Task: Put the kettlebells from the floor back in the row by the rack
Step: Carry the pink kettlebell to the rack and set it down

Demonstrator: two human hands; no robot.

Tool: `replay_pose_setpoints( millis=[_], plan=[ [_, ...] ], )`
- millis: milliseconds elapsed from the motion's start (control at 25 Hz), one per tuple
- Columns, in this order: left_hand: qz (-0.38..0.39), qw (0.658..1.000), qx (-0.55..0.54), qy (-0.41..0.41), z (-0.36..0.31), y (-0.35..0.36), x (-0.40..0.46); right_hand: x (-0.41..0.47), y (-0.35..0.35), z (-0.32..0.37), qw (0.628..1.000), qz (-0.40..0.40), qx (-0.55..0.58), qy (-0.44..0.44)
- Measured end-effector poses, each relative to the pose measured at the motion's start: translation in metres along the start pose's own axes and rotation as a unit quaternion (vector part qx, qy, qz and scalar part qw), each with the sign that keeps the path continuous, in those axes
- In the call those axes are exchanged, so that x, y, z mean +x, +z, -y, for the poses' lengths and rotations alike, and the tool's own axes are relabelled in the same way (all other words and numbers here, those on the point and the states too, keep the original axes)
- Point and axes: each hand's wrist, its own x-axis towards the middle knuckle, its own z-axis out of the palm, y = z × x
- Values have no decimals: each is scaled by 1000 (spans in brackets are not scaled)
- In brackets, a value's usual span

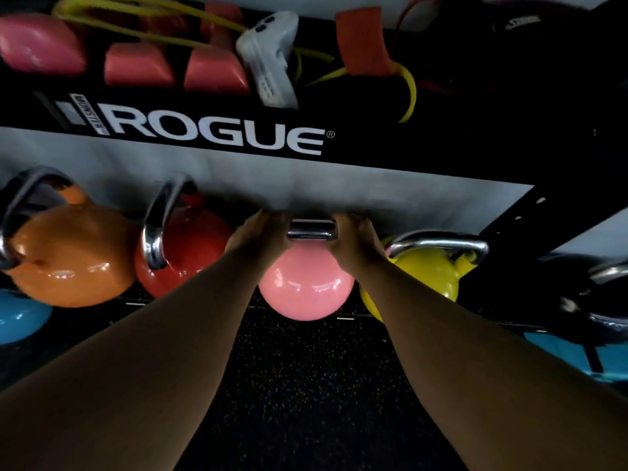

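— What are your hands doing at the rack?

— From the head camera, I'm gripping the pink kettlebell (306, 287) with both at once. My left hand (260, 237) is wrapping the left corner of its chrome handle (311, 230), and my right hand (356, 239) is curling round the right corner, fingers closed tight on the steel, with only the middle of the bar showing between them.

— And where is that bell sitting?

— It's hanging or resting — I can't tell which — in the gap of the row, between the red kettlebell (185, 253) on its left and the yellow kettlebell (424, 270) on its right. Its round body is lying just beside both neighbours, over the speckled black floor (306, 368).

— What else is showing in the row?

— The orange kettlebell (71, 256) is standing left of the red one, its handle tilting towards the edge of the frame. A blue kettlebell (20, 316) is peeking in at the lower left, and a black kettlebell (577, 290) is sitting in shadow far right.

— Above them?

— The black Rogue rack beam (217, 130) is crossing the view, and on the shelf above it pink dumbbells (136, 62), yellow bands (411, 93) and a white handle-shaped item (272, 59) are lying, all rather blurred.
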Motion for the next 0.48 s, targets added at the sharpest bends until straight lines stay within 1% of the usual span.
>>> replay_pose_setpoints(
  millis=[160,320,400,480],
  plan=[
    [4,1000,-9,-11,-7,7,22,15,-4,-8,1000,5,0,29],
    [-2,1000,-13,-26,-6,12,33,21,-3,-14,1000,-4,5,27],
    [-1,1000,-15,-19,-5,11,32,21,0,-16,999,1,15,33],
    [13,1000,-3,-12,-7,7,31,23,-1,-16,999,13,-8,30]
  ],
)
